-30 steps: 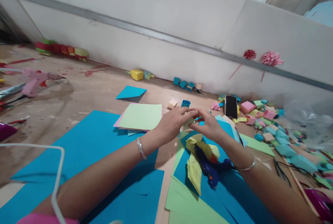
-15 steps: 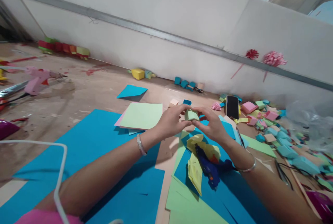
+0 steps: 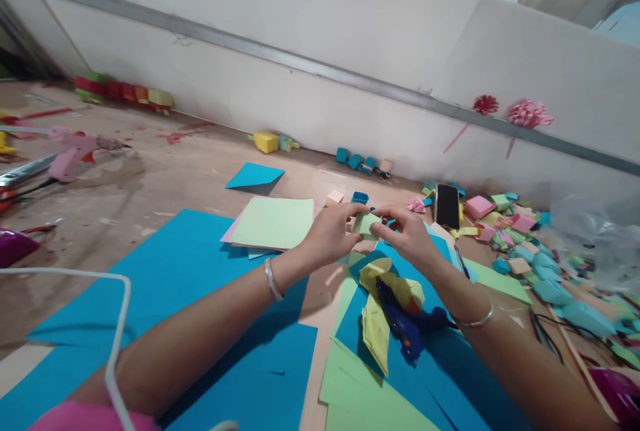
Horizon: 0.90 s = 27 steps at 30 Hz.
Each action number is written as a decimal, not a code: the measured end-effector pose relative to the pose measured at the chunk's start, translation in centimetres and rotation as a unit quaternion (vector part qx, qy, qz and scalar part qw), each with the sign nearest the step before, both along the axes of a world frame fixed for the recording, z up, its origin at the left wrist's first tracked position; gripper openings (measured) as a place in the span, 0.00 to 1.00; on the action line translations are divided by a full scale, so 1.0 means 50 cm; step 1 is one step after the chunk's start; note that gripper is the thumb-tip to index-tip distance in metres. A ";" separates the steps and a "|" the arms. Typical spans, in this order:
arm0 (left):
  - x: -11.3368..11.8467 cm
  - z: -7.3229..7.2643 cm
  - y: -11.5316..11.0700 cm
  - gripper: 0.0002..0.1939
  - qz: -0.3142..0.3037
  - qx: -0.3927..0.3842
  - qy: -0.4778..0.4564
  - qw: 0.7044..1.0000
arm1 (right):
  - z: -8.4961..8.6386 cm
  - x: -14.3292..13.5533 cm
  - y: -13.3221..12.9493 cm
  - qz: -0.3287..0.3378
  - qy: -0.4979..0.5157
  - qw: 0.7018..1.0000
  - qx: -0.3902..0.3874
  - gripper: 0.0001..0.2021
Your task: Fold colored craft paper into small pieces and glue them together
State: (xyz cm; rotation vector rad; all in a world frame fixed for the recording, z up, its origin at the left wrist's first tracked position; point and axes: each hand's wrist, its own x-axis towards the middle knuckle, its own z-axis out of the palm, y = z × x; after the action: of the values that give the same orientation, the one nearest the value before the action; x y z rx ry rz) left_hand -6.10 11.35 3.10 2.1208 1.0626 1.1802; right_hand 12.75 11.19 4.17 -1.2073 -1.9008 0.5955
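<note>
A small pale green folded paper box (image 3: 367, 225) is held up between my two hands, above the table's middle. My left hand (image 3: 333, 231) grips it from the left, thumb below and fingers above. From the right, my right hand (image 3: 406, 234) pinches it, the thumb lying against its near face. Beneath my right hand, a dark blue glue gun (image 3: 400, 321) rests with crumpled yellow paper (image 3: 375, 331) on blue sheets. Left of my hands lies a stack of pale green and pink paper (image 3: 275, 223).
Large blue sheets (image 3: 165, 271) cover the near left. A pink glue gun (image 3: 73, 151) lies far left. At right are a phone (image 3: 447, 205) and a heap of paper boxes (image 3: 550, 291). Joined blue paper cubes (image 3: 355, 162) sit by the wall. A white cable (image 3: 120, 324) crosses my left arm.
The paper box has turned slightly in my fingers, and my right thumb has shifted up onto its near face. My arms have hardly moved.
</note>
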 end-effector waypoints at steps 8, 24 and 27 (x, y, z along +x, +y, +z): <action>0.001 0.009 -0.001 0.23 -0.032 -0.048 -0.015 0.998 | -0.003 0.002 0.001 0.016 0.018 1.000 0.012 0.08; 0.001 -0.003 0.004 0.23 -0.037 -0.151 -0.049 0.987 | -0.003 0.017 -0.006 0.064 -0.106 0.992 0.014 0.22; 0.000 -0.017 0.013 0.25 -0.045 -0.162 -0.026 0.985 | -0.022 0.015 0.007 0.069 -0.099 0.993 -0.016 0.22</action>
State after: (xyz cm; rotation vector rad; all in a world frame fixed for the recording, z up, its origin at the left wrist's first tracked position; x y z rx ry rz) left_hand -6.12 12.00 2.23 1.8560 1.0443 0.9432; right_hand 13.49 11.56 3.07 -1.1999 -2.1627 0.6002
